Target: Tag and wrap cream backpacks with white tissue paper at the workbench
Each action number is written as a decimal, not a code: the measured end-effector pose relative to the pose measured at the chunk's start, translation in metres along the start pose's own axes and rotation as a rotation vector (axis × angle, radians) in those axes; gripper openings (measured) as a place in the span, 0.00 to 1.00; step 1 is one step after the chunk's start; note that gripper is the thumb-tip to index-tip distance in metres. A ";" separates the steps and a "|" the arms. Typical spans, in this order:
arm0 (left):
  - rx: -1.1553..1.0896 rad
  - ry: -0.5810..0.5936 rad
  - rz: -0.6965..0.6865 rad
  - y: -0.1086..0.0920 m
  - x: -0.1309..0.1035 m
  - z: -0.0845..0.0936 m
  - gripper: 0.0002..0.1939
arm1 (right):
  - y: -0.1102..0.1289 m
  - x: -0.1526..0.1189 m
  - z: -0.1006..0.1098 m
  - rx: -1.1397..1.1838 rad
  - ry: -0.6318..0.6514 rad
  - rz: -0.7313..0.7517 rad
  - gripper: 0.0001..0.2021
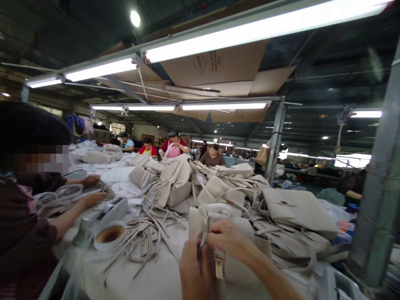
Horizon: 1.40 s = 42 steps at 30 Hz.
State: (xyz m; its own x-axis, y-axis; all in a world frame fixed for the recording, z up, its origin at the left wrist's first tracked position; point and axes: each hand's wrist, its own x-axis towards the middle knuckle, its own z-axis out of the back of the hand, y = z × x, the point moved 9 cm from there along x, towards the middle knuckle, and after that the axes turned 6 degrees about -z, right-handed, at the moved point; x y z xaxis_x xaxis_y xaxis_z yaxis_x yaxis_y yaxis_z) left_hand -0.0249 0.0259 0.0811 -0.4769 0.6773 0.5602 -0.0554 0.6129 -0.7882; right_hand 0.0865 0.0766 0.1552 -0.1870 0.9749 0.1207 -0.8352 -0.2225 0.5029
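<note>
Front centre: an off-white, soft-sided bag with a flap rests on the table, directly before the worker whose hands I watch. A gold-coloured metal clasp hangs at its near side, just beside the fingers. The right hand reaches in over the bag, thumb and forefinger pinched together on a small pale-bluish scrap. The left hand stands upright close against it, fingers curled with little gap between them; what they grip is hidden, so I cannot tell.

Behind the bag rises a heap of similar off-white bags; to its right, a larger flat off-white bag lies tilted on other pieces. Left of the hands, narrow off-white straps lie tangled near a round white container with brown contents.

At the left edge, a co-worker in dark brown sleeves handles a beige piece. Across the table, a person in a pink apron stands near another in a brown top. Overhead: long white tube lamps and brown cardboard sheets.
</note>
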 end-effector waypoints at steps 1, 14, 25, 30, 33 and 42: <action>-0.002 0.039 -0.019 -0.003 0.003 -0.001 0.18 | -0.001 0.000 -0.001 0.016 0.006 0.005 0.08; -0.739 0.161 0.719 0.056 -0.009 -0.030 0.22 | -0.016 0.002 -0.032 0.390 0.112 0.024 0.09; -0.631 -0.011 0.534 0.085 -0.004 -0.017 0.30 | -0.010 -0.004 -0.036 0.795 0.166 -0.058 0.14; -0.788 0.107 0.640 0.068 -0.006 -0.025 0.29 | 0.008 -0.014 -0.038 1.011 0.348 -0.041 0.17; -0.881 0.227 0.715 0.056 -0.009 -0.030 0.25 | 0.008 -0.012 -0.042 1.060 0.397 -0.031 0.15; -0.866 0.228 0.713 0.068 -0.013 -0.035 0.25 | -0.015 -0.004 -0.050 1.161 0.388 -0.019 0.24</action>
State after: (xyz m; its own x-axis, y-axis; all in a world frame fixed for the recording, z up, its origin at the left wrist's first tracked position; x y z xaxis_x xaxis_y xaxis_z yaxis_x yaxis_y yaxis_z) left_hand 0.0079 0.0732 0.0294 0.0174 0.9872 0.1586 0.8288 0.0745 -0.5546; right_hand 0.0739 0.0768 0.1050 -0.4877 0.8711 -0.0584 0.0806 0.1116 0.9905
